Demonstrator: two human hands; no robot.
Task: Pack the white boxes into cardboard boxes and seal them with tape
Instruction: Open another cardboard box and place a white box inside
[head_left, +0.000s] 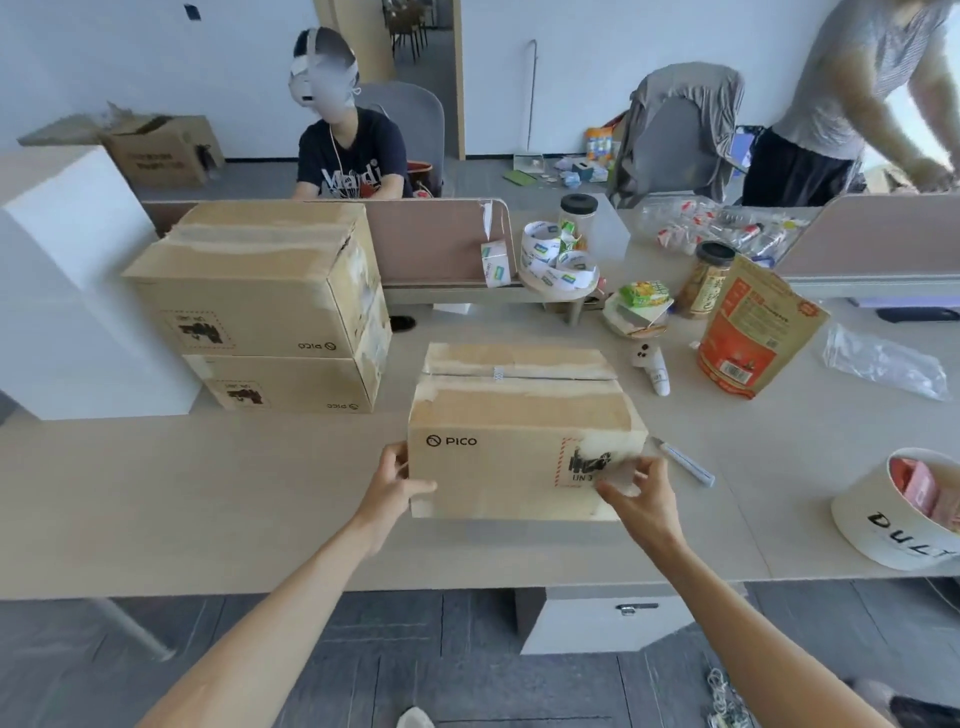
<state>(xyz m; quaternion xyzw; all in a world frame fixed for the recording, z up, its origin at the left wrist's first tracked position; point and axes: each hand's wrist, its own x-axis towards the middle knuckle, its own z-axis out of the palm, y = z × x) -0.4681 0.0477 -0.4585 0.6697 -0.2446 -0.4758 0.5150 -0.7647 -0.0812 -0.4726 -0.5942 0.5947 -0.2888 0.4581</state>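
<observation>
Box (524, 431) is sitting mid-counter (208, 493), near the front edge, PICO print facing the wearer. Top flaps are lying shut and the seam is showing across the top, with pale tape strips along both sides of it.

Left hand (397, 478) is gripping the box's front-left corner. The thumb is lying on the front face and the fingers (400, 452) are curling round onto the left side.

Right hand (641, 493) is working at the front-right corner. Thumb and fingertips are pinching together at a pale patch on the front face, over the red-bordered label. Can't tell whether they're nipping tape or the cardboard itself.

Two stacked boxes (254, 291) are sitting at rear left, flaps closed, prints upside down. They're touching a big white block (67, 291) on their left.

Pen (685, 462) is lying just right of the box, apart from it. Tape rolls (558, 260) are piling on a small stand by the divider (436, 239). Orange pouch (748, 332) is standing at right rear and a round tub (898, 514) is sitting at the right edge.

A person (348, 150) is sitting across the divider.
</observation>
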